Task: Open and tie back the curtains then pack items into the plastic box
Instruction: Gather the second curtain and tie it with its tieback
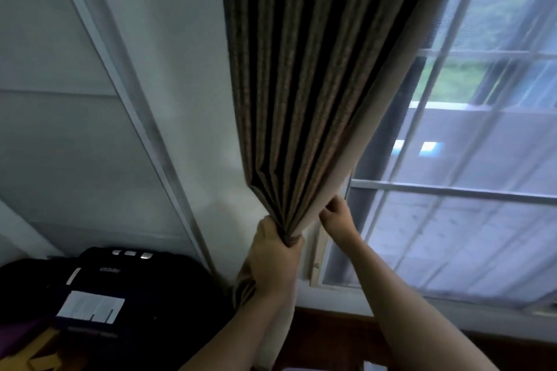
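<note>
A brown striped curtain (pixel 304 69) hangs at the left side of the window, gathered into tight pleats that narrow downward. My left hand (pixel 272 259) is closed around the bunched curtain at its narrowest point. My right hand (pixel 337 215) is just to the right, pinching the curtain's pale lined edge between its fingers. Below my left hand the rest of the curtain hangs down and is mostly hidden by my forearm. No tie-back and no plastic box are in view.
The window (pixel 452 190) with white bars and a sheer layer fills the right side. A white wall (pixel 168 69) with a frame strip is on the left. Dark bags (pixel 99 286) bearing a white label lie at lower left. A wooden sill runs below the window.
</note>
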A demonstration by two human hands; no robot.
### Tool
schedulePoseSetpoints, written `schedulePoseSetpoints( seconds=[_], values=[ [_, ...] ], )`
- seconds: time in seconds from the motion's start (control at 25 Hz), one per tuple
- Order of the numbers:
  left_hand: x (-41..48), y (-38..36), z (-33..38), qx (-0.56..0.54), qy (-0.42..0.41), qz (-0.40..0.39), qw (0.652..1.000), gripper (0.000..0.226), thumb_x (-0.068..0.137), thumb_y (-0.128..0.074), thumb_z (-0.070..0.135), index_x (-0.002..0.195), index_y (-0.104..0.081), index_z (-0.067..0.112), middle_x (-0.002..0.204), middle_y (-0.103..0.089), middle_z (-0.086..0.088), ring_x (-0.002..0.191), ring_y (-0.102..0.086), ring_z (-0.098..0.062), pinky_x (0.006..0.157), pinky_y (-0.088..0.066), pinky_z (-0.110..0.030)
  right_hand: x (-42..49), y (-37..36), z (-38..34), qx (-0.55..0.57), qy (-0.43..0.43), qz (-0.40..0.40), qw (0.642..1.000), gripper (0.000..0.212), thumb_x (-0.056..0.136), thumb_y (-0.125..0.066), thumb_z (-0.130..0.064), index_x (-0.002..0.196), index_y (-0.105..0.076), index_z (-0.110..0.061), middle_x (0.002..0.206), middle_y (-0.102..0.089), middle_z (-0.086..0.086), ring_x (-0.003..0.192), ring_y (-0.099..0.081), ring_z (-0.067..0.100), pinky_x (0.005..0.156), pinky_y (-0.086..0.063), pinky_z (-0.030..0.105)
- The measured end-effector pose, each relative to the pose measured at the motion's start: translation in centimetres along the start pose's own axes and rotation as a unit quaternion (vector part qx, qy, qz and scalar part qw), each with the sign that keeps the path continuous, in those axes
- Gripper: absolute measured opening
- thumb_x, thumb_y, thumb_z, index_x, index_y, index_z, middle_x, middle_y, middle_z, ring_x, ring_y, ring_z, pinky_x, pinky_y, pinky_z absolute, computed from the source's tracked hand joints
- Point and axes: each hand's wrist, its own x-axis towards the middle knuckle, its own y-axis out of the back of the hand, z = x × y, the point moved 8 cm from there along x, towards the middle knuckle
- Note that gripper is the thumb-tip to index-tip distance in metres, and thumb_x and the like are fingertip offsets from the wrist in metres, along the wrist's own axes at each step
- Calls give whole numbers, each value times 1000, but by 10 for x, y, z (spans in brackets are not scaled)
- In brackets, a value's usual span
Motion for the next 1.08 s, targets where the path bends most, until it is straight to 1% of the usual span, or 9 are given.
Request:
schedulePoseSetpoints(
  seconds=[0.12, 0.24, 0.36, 0.52, 0.64, 0.72, 0.88, 1.0, 1.08],
  values=[
    [-23, -40, 24, -2, 3, -36, 999, 35, 70, -73, 28, 92, -55, 8, 82, -61, -9, 72, -62, -27, 56, -54, -35, -23, 46, -24, 191, 8, 50, 980, 25, 95, -48, -14, 71, -55, -15, 57, -59, -12, 55, -50, -4, 56, -41, 20],
    [-32, -61, 39, -54, 18, -57, 997, 36, 77, -67, 30, 102, -53, 8, 92, -56, -7, 82, -58, -20, 66, -54, -28, -29, 71, -39, 288, 20, 13, 957, 46, 82, -45, -59, 90, -62, -16, 74, -69, -8, 68, -62, 4, 64, -50, 17],
    [-32, -76, 35, -121, -20, -112, 986, 46, 73, -72, 16, 113, -52, 7, 106, -44, 0, 94, -49, -7, 82, -43, -5, -37, 80, -43, 236, 68, -25, 969, 41, 77, -59, -43, 107, -59, -15, 93, -64, 5, 87, -62, 11, 78, -52, 24],
    [-24, -99, 2, -135, 82, -167, 973, 53, 77, -67, 6, 124, -42, 6, 122, -39, -5, 107, -55, -26, 91, -50, -32, -36, 73, 1, 22, 2, -83, 996, 61, 65, -52, -15, 126, -50, -19, 111, -64, 0, 102, -61, 10, 84, -48, 26],
    [-28, -124, -12, -114, 136, -269, 947, 63, 79, -71, 17, 132, -38, 8, 128, -49, -11, 114, -54, -28, 88, -47, -31, -36, 64, 54, -158, -41, -137, 977, 56, 76, -54, -15, 132, -46, -15, 124, -61, 6, 116, -57, 21, 90, -49, 32],
    [-36, -137, -18, -95, 119, -323, 934, 71, 76, -74, 25, 135, -36, 11, 129, -52, -8, 117, -53, -25, 87, -44, -27, -33, 65, 73, -210, -32, -121, 970, 51, 79, -61, -10, 128, -49, -13, 122, -62, 8, 114, -57, 26, 91, -48, 37],
    [-52, -145, -28, -30, 90, -310, 946, 88, 68, -78, 42, 138, -34, 12, 132, -49, -8, 119, -52, -24, 94, -45, -32, -27, 75, 89, -226, -15, -46, 973, 51, 73, -74, -16, 116, -50, -2, 111, -56, 13, 98, -56, 25, 83, -47, 37],
    [-64, -144, -29, 14, 84, -270, 959, 80, 80, -70, 30, 144, -28, 8, 137, -46, -13, 120, -51, -29, 97, -43, -35, -33, 74, 93, -233, 20, -19, 972, 26, 77, -71, -15, 92, -54, -2, 91, -60, 13, 80, -59, 26, 70, -47, 33],
    [-71, -145, -36, 50, 97, -263, 959, 78, 85, -63, 22, 147, -20, 3, 142, -41, -18, 124, -48, -33, 100, -39, -35, -39, 67, 101, -209, 12, -29, 977, 15, 80, -65, -10, 91, -57, -4, 90, -64, 13, 82, -64, 28, 71, -49, 28]
  ],
)
